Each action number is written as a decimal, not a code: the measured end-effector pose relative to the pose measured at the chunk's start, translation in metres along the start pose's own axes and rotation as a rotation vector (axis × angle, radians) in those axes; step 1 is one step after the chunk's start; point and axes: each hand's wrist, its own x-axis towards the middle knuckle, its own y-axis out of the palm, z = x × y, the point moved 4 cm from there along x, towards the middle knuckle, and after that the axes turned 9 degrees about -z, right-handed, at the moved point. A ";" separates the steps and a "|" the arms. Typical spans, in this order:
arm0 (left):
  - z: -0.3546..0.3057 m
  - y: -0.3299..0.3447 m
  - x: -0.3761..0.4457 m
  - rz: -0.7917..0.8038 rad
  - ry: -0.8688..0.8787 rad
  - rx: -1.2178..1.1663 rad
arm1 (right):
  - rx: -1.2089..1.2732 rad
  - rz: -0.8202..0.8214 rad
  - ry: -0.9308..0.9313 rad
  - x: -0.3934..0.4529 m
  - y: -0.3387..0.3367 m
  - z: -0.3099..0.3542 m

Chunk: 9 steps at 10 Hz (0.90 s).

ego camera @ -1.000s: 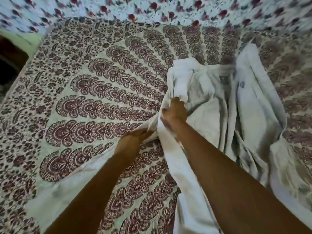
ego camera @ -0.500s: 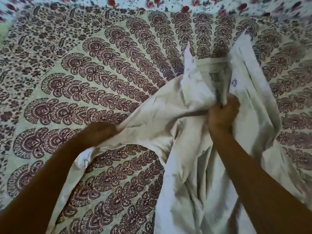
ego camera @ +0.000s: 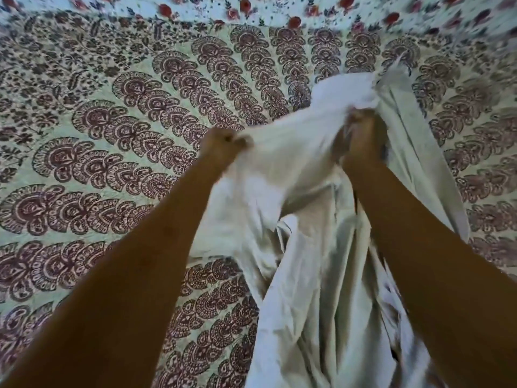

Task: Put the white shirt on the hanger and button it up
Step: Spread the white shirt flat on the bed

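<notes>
White shirt [ego camera: 293, 175] apparently hides right hand's [ego camera: 361, 141] fingers.

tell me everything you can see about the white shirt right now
The white shirt is plain, thin, creased woven-looking cloth, bunched and unspread, with no hanger in view. It lies on the patterned bedspread, trailing toward the camera. The left hand grips its left edge; the right hand grips a raised bunch near its top. A long flap runs down the right side. Blur hides any buttons.
</notes>
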 end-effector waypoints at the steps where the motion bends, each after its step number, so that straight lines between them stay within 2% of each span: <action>1: -0.014 -0.031 0.029 -0.310 0.148 0.110 | -0.128 0.017 -0.021 0.021 -0.027 -0.009; 2: -0.010 -0.009 0.034 -0.016 0.239 0.386 | -0.281 0.084 -0.047 0.032 -0.033 -0.036; 3: -0.001 0.003 0.023 -0.087 0.250 0.419 | -0.292 0.257 -0.063 0.022 -0.013 -0.049; 4: -0.003 0.017 0.009 -0.056 0.472 0.267 | -0.389 0.426 -0.024 0.012 0.009 -0.055; 5: 0.017 0.016 0.016 -0.114 0.316 0.307 | -0.437 0.409 -0.008 0.013 0.010 -0.054; 6: 0.033 0.003 0.024 -0.135 -0.017 0.231 | -0.313 0.128 -0.120 0.034 -0.008 -0.039; 7: 0.029 -0.004 0.033 0.131 -0.048 0.222 | -0.239 0.179 -0.125 0.037 -0.013 -0.030; 8: 0.031 -0.034 0.059 -0.020 -0.012 0.189 | -0.311 0.423 -0.084 0.024 -0.009 -0.036; 9: 0.027 -0.052 0.074 -0.239 0.024 0.259 | -0.361 0.337 -0.149 0.019 0.006 -0.040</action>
